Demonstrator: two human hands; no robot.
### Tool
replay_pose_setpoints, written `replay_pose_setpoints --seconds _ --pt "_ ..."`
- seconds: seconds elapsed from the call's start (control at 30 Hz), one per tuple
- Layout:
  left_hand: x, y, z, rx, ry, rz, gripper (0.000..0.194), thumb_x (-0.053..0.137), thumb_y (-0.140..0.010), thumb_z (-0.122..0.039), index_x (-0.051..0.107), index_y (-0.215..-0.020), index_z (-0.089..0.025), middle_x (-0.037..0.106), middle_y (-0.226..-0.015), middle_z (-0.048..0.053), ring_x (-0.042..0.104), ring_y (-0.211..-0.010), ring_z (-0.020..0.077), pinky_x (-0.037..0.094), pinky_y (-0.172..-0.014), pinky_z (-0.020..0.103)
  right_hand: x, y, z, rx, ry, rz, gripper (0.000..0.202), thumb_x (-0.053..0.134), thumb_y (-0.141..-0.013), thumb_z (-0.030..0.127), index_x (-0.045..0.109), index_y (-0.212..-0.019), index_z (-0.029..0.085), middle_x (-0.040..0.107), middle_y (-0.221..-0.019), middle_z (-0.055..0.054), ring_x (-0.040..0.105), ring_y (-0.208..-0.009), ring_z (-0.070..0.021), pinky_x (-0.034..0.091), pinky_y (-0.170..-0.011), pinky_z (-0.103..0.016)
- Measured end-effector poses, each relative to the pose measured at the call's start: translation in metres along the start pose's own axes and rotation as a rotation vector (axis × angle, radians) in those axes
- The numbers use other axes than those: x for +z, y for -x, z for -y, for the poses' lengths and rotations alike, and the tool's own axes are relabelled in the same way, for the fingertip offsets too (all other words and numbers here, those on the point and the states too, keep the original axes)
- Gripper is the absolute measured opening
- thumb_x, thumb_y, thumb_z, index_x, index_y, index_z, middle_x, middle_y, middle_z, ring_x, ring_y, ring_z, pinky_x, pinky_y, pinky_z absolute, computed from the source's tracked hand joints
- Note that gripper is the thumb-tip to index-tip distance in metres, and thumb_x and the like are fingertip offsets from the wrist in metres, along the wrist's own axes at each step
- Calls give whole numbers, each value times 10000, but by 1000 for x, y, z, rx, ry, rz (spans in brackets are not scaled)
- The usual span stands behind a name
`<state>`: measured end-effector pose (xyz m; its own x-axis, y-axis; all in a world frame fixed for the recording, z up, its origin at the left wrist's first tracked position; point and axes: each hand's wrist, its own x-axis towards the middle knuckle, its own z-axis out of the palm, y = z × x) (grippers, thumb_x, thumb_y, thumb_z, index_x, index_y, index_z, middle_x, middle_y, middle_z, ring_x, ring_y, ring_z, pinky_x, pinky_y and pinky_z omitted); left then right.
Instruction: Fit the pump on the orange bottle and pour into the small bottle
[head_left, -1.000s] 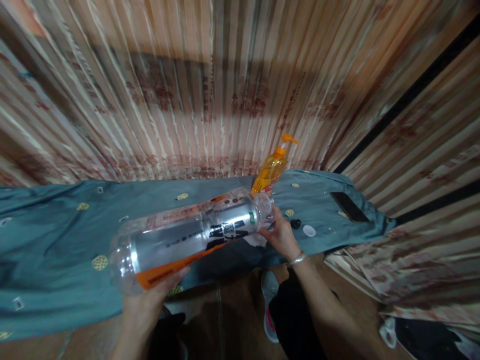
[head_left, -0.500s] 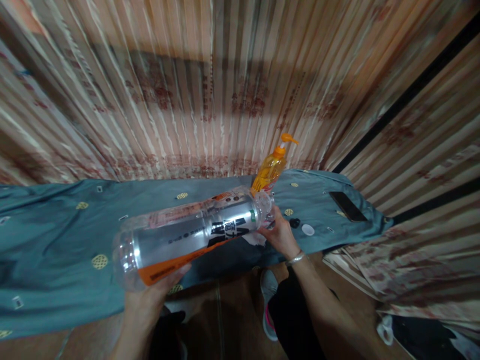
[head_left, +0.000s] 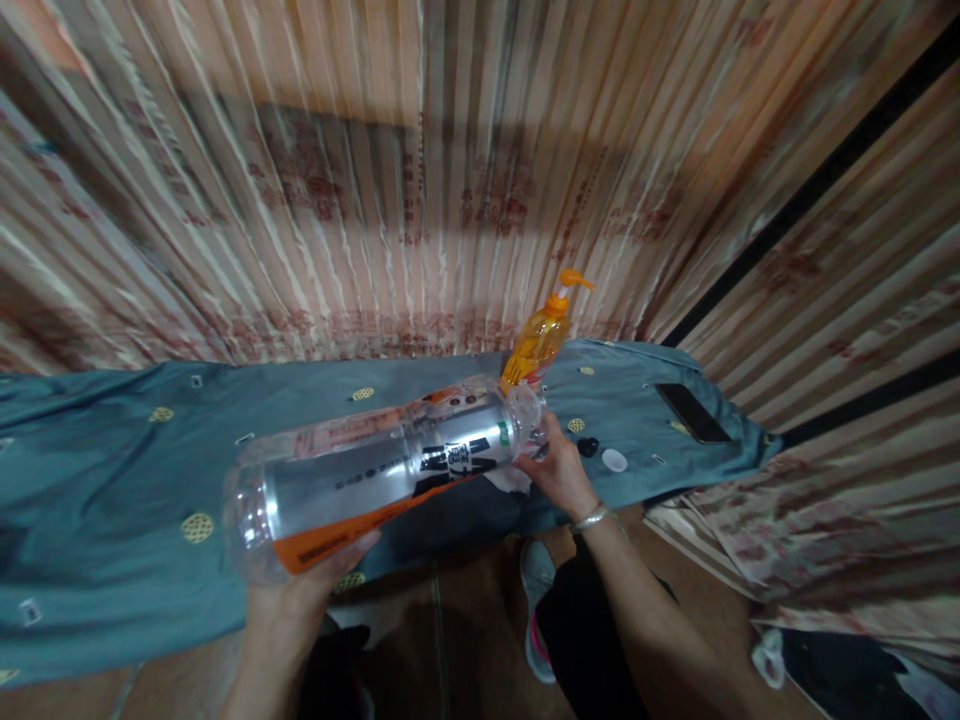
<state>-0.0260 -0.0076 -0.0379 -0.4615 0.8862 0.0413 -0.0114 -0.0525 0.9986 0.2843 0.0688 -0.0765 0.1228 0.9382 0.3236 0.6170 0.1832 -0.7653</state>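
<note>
A large clear plastic bottle (head_left: 382,465) with a silver and orange label lies almost level in the air, its base to the left and its neck to the right. My left hand (head_left: 300,580) supports it from beneath near the base, most fingers hidden behind it. At the neck end my right hand (head_left: 559,468), with a bangle at the wrist, is closed around clear plastic; whether a second clear piece is there I cannot tell. Just behind the neck stands a pump bottle (head_left: 536,345) of yellow liquid with an orange pump, its foot partly covered.
A teal patterned cloth (head_left: 135,480) covers the long table. To the right lie a white round cap (head_left: 614,460), a small black object (head_left: 588,447) and a dark phone (head_left: 693,412). Striped curtains (head_left: 337,200) hang behind, and a dark pole (head_left: 810,180) slants on the right.
Almost nothing differs. The view has shifted very slightly, and both hands keep the bottle in the same tilted pose.
</note>
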Motion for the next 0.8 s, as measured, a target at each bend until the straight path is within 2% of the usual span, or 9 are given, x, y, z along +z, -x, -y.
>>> replay_pose_setpoints --seconds 0.17,0.3,0.43,0.57,0.7,0.8 --pt "-1 1 -4 -66 21 -5 968 1054 -424 -606 721 -1247 -219 795 -1130 66 768 -1053 315 594 -1102 473 0 1 -1 10 -16 -2 535 822 -765 408 617 -1233 251 824 -982 -28 795 -858 -275 628 -773 -376" --pt "-4 2 -3 -100 4 -8 914 1044 -423 -626 754 -1176 -195 799 -1024 59 769 -962 302 609 -1078 487 -1 1 1 22 -30 10 561 810 -764 438 613 -1250 240 830 -1019 -42 797 -888 -282 625 -802 -387" --pt "-5 0 1 -64 -19 -9 895 1030 -438 -637 760 -1172 -202 794 -1055 73 761 -1019 328 615 -1073 523 -2 1 2 39 -33 17 584 812 -761 446 614 -1267 234 832 -1029 -50 795 -894 -285 619 -806 -388" --pt "-4 0 2 -57 -29 -24 868 1064 -427 -530 752 -1165 -198 792 -1065 76 754 -1044 341 602 -1091 577 -2 1 2 31 -21 14 582 834 -759 421 621 -1268 238 839 -1029 -49 799 -896 -285 623 -813 -385" --pt "-5 -1 1 -29 -47 -20 747 1055 -438 -538 744 -1041 -226 790 -1034 49 767 -1032 339 644 -1031 557 -2 1 2 30 -25 17 635 841 -756 421 615 -1318 233 846 -1051 -54 804 -889 -289 629 -784 -382" --pt "-7 -5 2 -2 -78 12 799 1057 -431 -518 724 -1107 -252 788 -1072 38 771 -1048 338 656 -1004 554 -3 1 3 34 -36 23 648 827 -755 452 615 -1322 222 844 -1055 -61 802 -885 -290 628 -779 -383"
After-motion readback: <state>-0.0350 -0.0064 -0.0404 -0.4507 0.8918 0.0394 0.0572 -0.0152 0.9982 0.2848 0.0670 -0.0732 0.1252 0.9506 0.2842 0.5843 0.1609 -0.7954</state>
